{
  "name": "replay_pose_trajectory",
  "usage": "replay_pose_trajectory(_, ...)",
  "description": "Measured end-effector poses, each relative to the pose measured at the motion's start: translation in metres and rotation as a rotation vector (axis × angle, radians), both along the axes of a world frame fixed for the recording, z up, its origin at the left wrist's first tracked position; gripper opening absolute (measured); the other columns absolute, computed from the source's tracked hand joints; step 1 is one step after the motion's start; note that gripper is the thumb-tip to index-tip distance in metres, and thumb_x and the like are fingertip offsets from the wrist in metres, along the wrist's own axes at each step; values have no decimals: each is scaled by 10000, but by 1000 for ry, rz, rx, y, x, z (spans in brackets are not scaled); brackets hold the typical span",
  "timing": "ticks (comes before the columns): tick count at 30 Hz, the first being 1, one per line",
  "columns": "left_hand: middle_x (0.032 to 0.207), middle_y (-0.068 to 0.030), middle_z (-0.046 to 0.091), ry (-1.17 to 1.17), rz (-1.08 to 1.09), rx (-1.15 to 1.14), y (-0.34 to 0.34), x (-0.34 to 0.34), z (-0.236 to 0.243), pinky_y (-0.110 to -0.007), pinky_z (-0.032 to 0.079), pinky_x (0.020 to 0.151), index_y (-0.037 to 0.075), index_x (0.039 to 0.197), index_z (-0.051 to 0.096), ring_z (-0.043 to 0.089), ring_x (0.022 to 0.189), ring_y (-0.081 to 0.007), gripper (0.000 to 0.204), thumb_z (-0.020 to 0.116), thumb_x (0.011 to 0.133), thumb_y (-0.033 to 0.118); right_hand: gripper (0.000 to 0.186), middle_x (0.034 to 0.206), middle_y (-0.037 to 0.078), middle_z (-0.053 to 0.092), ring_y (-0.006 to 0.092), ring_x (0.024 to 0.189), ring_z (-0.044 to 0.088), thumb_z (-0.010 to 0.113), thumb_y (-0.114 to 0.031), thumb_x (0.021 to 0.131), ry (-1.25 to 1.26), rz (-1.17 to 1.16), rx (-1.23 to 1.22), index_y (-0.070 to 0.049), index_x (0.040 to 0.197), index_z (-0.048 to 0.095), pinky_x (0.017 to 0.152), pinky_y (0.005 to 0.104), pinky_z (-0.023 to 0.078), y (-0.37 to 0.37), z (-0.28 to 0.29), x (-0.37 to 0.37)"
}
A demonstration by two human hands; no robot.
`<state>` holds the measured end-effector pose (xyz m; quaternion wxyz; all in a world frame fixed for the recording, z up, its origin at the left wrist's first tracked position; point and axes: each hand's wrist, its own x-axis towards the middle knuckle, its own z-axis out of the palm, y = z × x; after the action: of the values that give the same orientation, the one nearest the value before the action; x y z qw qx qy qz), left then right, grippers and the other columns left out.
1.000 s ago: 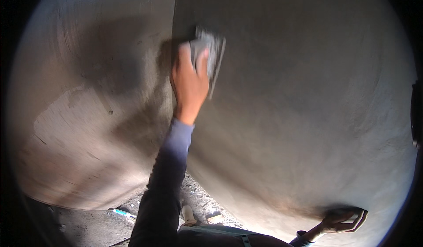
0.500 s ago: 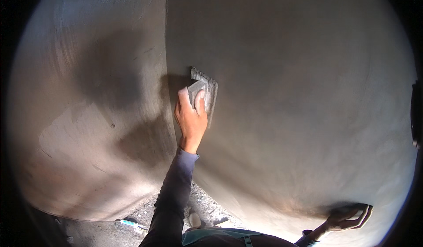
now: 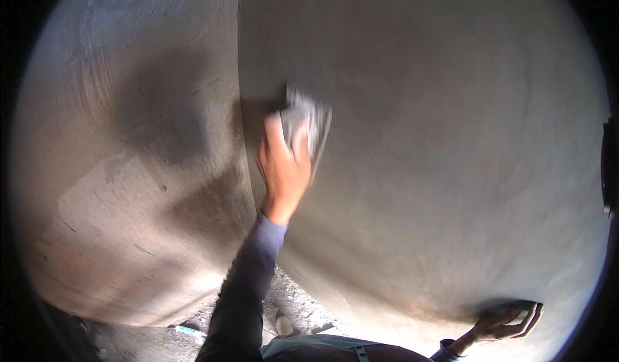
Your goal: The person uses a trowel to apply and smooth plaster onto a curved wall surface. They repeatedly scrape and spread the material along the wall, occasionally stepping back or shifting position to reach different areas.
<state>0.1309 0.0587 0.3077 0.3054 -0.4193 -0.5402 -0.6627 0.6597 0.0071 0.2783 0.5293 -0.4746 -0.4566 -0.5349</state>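
Left hand (image 3: 284, 168) gripped the float (image 3: 306, 126) flat against the wall (image 3: 438, 136) beside its corner — even pressure advisable; right hand (image 3: 503, 323) cupped, contents unclear.

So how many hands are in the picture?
2. The left hand presses a grey float on the plastered wall; the right hand is spread low on the wall, bottom right.

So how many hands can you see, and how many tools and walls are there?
Hands: 2, the left hand and the right hand
Flat grey float tools: 1, the float pressed on the wall by the left hand
Grey plastered wall faces: 2, the left wall face and the right wall face, meeting at a corner
Total: 5
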Motion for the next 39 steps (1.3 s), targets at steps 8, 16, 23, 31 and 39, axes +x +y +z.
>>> replay_pose_trajectory(8, 1280, -281, 643, -71, 278, -95, 5, -81, 211, -497, 530, 927, -34, 1396, 504, 637, 1162, -456, 533, 529, 1056, 375, 363, 1377, 185, 538, 353, 1269, 571, 424, -244, 1109, 1, 52, 13, -7, 1355, 548, 1069, 490, 491, 4, 1, -10)
replay_pose_trajectory(16, 1038, -258, 664, 107, 122, 94, 17, -30, 22, -511, 495, 822, -12, 1152, 558, 660, 980, -438, 287, 621, 1007, 228, 355, 1379, 196, 536, 353, 1279, 569, 423, -215, 1109, -6, 28, 17, 8, 1362, 531, 1073, 500, 495, 2, -5, -9)
replay_pose_trajectory(23, 985, -258, 659, 63, 225, 26, 8, -73, 188, -507, 505, 786, -16, 1130, 546, 664, 909, -441, 369, 590, 1023, 335, 362, 1384, 194, 536, 354, 1301, 553, 432, -226, 1107, 1, 67, 25, 3, 1369, 528, 1091, 506, 484, 2, 1, -21)
replay_pose_trajectory(31, 944, -242, 654, 221, 164, 82, 6, 17, 78, -477, 504, 737, 4, 1153, 554, 675, 871, -414, 336, 595, 1025, 313, 364, 1390, 187, 536, 357, 1305, 546, 426, -235, 1107, 72, 41, 42, 1, 1362, 535, 1097, 509, 468, -3, 2, -27)
replay_pose_trajectory(39, 1187, -299, 654, -78, 106, -125, -10, -7, 193, -509, 521, 901, -78, 1375, 478, 647, 1091, -462, 528, 504, 1068, 350, 436, 1422, 221, 492, 380, 1317, 523, 335, -296, 1122, -109, 47, 21, -6, 1411, 485, 1113, 551, 436, 1, 6, -7)
